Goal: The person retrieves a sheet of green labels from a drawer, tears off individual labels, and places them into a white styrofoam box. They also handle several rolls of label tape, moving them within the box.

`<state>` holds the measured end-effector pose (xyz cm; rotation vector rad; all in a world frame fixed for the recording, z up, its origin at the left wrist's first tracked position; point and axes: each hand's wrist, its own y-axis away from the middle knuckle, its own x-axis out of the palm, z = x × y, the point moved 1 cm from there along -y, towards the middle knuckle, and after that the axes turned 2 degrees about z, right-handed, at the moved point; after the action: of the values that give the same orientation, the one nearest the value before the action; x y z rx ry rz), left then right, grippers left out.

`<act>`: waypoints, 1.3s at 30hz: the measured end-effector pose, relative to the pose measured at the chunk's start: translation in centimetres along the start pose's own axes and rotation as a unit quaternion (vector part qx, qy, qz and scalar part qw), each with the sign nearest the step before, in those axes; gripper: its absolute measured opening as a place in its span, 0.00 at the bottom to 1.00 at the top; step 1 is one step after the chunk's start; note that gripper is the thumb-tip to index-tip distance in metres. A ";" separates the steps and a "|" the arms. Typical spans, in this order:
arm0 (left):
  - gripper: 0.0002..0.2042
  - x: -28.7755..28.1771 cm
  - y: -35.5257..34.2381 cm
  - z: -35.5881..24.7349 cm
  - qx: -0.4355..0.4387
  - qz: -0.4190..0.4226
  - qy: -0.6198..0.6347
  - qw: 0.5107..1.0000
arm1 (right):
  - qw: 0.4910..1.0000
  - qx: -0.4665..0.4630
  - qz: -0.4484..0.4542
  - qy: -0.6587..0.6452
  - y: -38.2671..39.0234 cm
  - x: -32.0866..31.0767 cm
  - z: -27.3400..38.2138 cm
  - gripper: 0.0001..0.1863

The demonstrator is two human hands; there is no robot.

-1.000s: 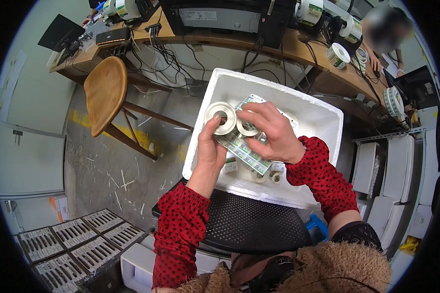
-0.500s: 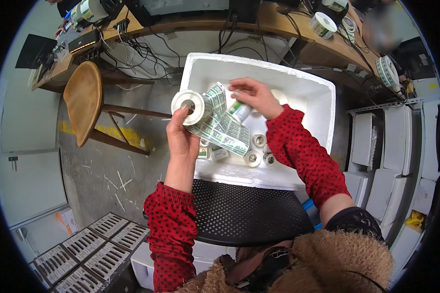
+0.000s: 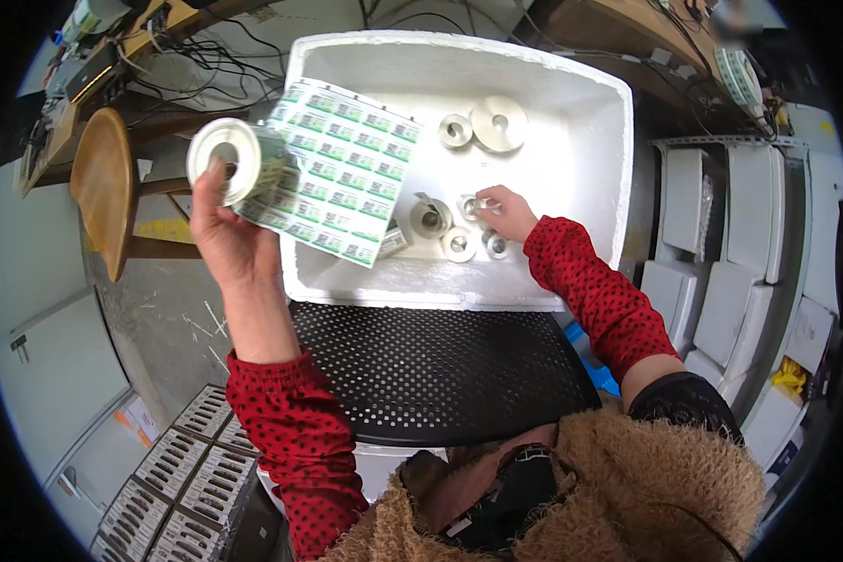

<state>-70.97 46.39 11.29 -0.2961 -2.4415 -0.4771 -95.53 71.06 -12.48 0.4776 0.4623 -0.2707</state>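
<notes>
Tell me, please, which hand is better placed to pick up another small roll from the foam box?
Right. The right hand is inside the white foam box, fingertips on a small roll, others beside it. The left hand is outside, holding a label roll with its strip unrolled.

I count one white foam box (image 3: 571, 103) in front of me, and inside it six small rolls: one large flat roll (image 3: 498, 123), one smaller roll (image 3: 455, 130) beside it, and four little ones (image 3: 459, 244) clustered near my right hand (image 3: 506, 211). My left hand (image 3: 227, 239) holds one label roll (image 3: 229, 159), with one sheet of green-and-white labels (image 3: 347, 173) hanging off it. One wooden stool (image 3: 103, 192) stands to my left, and one black perforated seat (image 3: 440, 361) sits below the box
</notes>
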 end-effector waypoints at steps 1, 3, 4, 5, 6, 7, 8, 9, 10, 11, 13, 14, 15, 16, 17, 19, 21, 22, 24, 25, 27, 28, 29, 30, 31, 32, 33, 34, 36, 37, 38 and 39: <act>0.18 0.2 -0.1 0.1 -0.001 -0.010 0.004 1.000 | 0.999 0.004 -0.024 0.038 1.0 -0.3 -0.4 0.26; 0.17 0.3 0.0 0.5 -0.003 -0.018 0.001 1.000 | 0.991 0.011 -0.070 0.114 3.1 -0.8 -1.0 0.28; 0.17 0.8 0.0 0.5 -0.010 -0.013 0.001 1.000 | 0.985 -0.005 -0.048 0.164 3.8 -1.5 -1.7 0.31; 0.17 0.8 0.0 0.5 -0.012 -0.011 0.004 1.000 | 0.982 -0.004 -0.044 0.184 4.3 -1.7 -2.6 0.31; 0.17 0.7 0.1 0.5 -0.003 -0.001 -0.002 1.000 | 0.978 -0.003 -0.040 0.204 4.9 -1.8 -3.6 0.31; 0.17 0.6 0.1 0.5 -0.005 0.000 0.001 1.000 | 0.974 -0.003 -0.035 0.222 5.2 -1.7 -4.2 0.32; 0.17 0.5 0.1 0.4 -0.007 0.000 0.003 1.000 | 0.975 0.040 -0.032 0.214 5.1 -1.9 -5.0 0.32; 0.17 0.5 0.1 0.3 -0.008 0.000 0.006 1.000 | 0.976 0.061 -0.036 0.206 5.1 -2.3 -5.7 0.31; 0.17 0.6 0.2 0.2 -0.007 -0.006 0.009 1.000 | 0.976 0.080 -0.039 0.197 5.2 -2.6 -6.2 0.31; 0.17 0.5 0.2 0.2 -0.007 -0.005 0.009 1.000 | 0.976 0.101 -0.044 0.188 5.2 -3.0 -6.8 0.31; 0.17 0.2 0.1 0.1 -0.003 -0.004 0.011 1.000 | 0.971 0.135 -0.009 0.196 4.8 -3.6 -7.8 0.30; 0.17 -0.2 0.1 0.2 -0.004 -0.005 0.003 1.000 | 0.969 0.155 0.009 0.194 4.7 -3.8 -7.2 0.30; 0.17 -0.7 0.1 0.3 -0.005 -0.005 -0.004 1.000 | 0.965 0.175 0.027 0.191 4.6 -4.0 -6.8 0.31; 0.18 -0.3 -0.3 0.6 -0.007 0.005 -0.006 1.000 | 0.961 0.148 0.012 0.231 4.8 -3.9 -7.9 0.33; 0.17 0.3 0.1 0.4 -0.006 0.009 -0.005 1.000 | 0.948 0.169 0.044 0.265 4.4 -4.0 -6.2 0.34; 0.16 0.5 0.2 0.2 -0.002 -0.002 -0.007 1.000 | 0.970 0.183 0.017 0.157 3.7 -4.0 -7.5 0.35; 0.16 0.7 0.4 0.0 0.002 -0.018 -0.003 1.000 | 0.973 0.227 -0.009 -0.031 3.3 -4.4 -5.9 0.33; 0.16 0.2 0.3 0.1 -0.007 -0.008 0.004 1.000 | 0.955 0.258 0.006 -0.144 3.0 -5.0 -5.3 0.32; 0.17 1.0 0.4 0.5 -0.013 0.003 0.011 1.000 | 0.926 0.235 0.007 -0.296 2.5 -6.7 -2.9 0.29; 0.17 0.8 0.4 0.5 -0.008 0.013 0.009 1.000 | 0.922 0.193 0.005 -0.336 2.8 -6.5 -0.4 0.26; 0.17 0.3 0.5 0.7 0.001 -0.011 -0.008 1.000 | 0.839 0.110 0.038 -0.531 3.0 -6.6 5.0 0.25; 0.18 -0.2 0.7 0.7 -0.005 -0.015 0.004 1.000 | 0.828 0.074 0.075 -0.551 2.9 -6.8 7.2 0.23; 0.17 0.4 0.9 0.9 -0.002 -0.025 -0.002 1.000 | 0.851 0.053 0.056 -0.519 3.1 -7.2 9.0 0.22; 0.16 0.6 0.8 1.4 -0.016 -0.023 -0.003 1.000 | 0.873 0.031 0.039 -0.485 3.2 -7.7 10.9 0.22; 0.16 0.4 0.7 1.9 -0.025 -0.028 -0.007 0.999 | 0.892 0.009 0.031 -0.452 3.3 -7.9 13.0 0.22; 0.16 0.3 0.6 2.7 -0.033 -0.025 -0.013 0.999 | 0.924 -0.093 -0.016 -0.371 3.4 -8.4 15.6 0.22; 0.17 0.2 0.7 2.8 -0.038 -0.030 -0.025 0.999 | 0.921 -0.121 -0.018 -0.369 4.1 -9.0 19.5 0.23; 0.17 0.2 0.7 3.3 -0.044 -0.024 -0.002 0.999 | 0.922 -0.191 -0.027 -0.335 4.4 -9.2 21.9 0.25; 0.17 1.1 1.0 3.5 -0.066 -0.001 0.044 0.997 | 0.943 -0.273 -0.091 -0.166 4.8 -9.1 26.0 0.27; 0.17 1.4 1.6 3.3 -0.077 0.010 0.064 0.995 | 0.942 -0.307 -0.109 -0.083 5.2 -8.6 28.2 0.27; 0.17 2.0 2.0 3.3 -0.089 -0.008 0.089 0.992 | 0.927 -0.348 -0.122 -0.061 5.2 -8.0 30.0 0.26; 0.17 2.4 2.5 3.1 -0.100 -0.024 0.114 0.988 | 0.911 -0.388 -0.136 -0.041 5.2 -7.0 31.6 0.25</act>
<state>-73.73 50.13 11.12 -0.2516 -2.1863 -0.7389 -88.31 60.79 17.79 -0.3820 0.5118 -0.3465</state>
